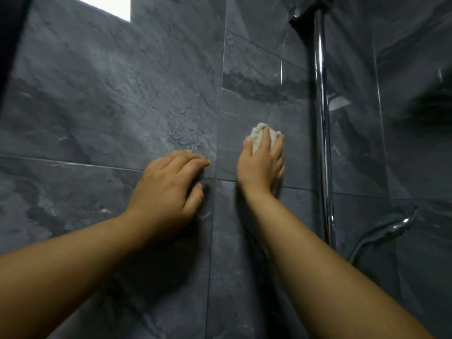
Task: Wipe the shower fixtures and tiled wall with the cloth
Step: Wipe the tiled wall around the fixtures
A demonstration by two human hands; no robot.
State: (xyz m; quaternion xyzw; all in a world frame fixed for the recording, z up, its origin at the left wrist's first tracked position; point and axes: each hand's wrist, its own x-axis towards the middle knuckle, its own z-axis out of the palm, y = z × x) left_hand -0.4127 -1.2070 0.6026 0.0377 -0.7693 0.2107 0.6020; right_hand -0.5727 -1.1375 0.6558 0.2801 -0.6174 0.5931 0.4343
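Two hands press the tiled wall point(97, 94): left hand point(168, 192) flat, fingers spread, holding nothing; right hand point(263, 165) clamps the bunched cloth point(256, 133) near the corner. Wiping rightward, knuckles could knock the chrome rail point(322, 118).

dim, window point(104, 6) blown out, edges warped

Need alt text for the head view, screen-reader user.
A person's right hand presses a bunched white cloth against a dark grey marbled tiled wall, while the left hand rests flat on the tile beside it. A chrome shower rail runs vertically just right of the cloth.
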